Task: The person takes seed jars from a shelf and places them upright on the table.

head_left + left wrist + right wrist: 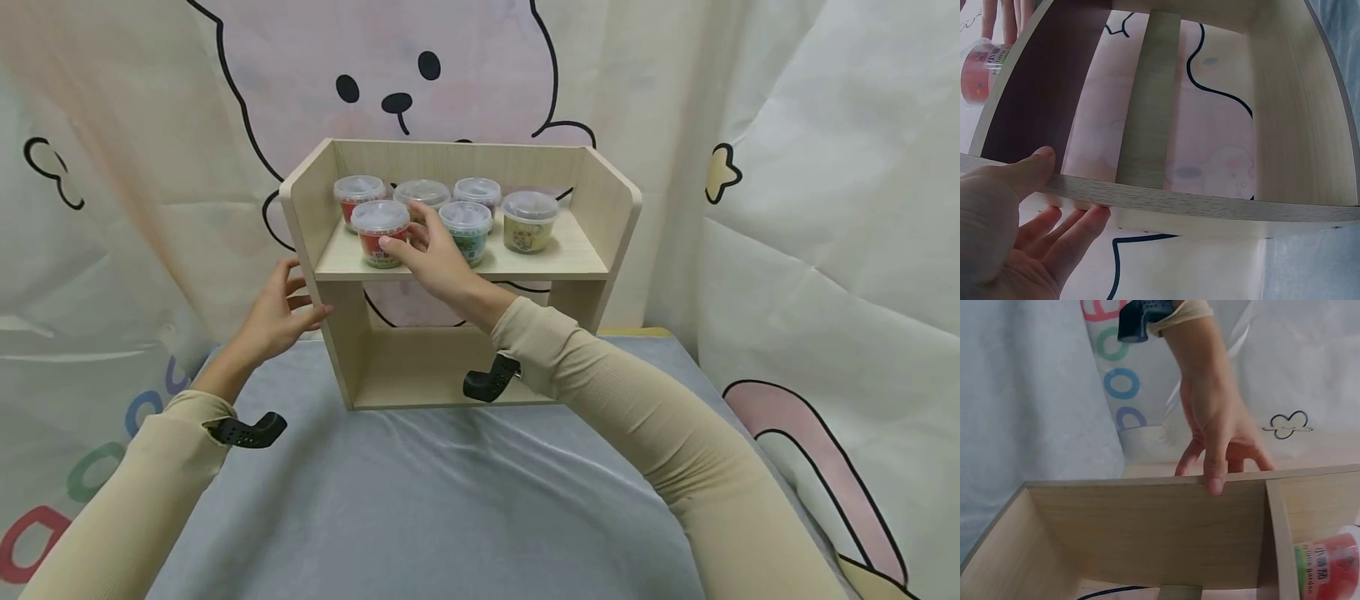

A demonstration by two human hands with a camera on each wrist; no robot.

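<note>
My left hand (273,321) grips the left side panel of a light wooden two-tier shelf (457,273), thumb on the inner side and fingers outside, as the left wrist view shows. On the upper tier, my right hand (442,258) holds a small red plastic cup (380,237) with a clear lid, its thumb against the cup's front and fingers at its right side. That cup stands upright near the front left. The right wrist view catches the red cup (1329,565) at its edge and my left hand (1219,425) on the panel.
Behind the red cup stands another red cup (358,200). A clear-lidded cup (422,193), a purplish cup (477,193), a teal cup (467,233) and a yellow cup (529,222) share the upper tier. A grey cloth (450,500) covers the table; printed curtains (825,250) surround it.
</note>
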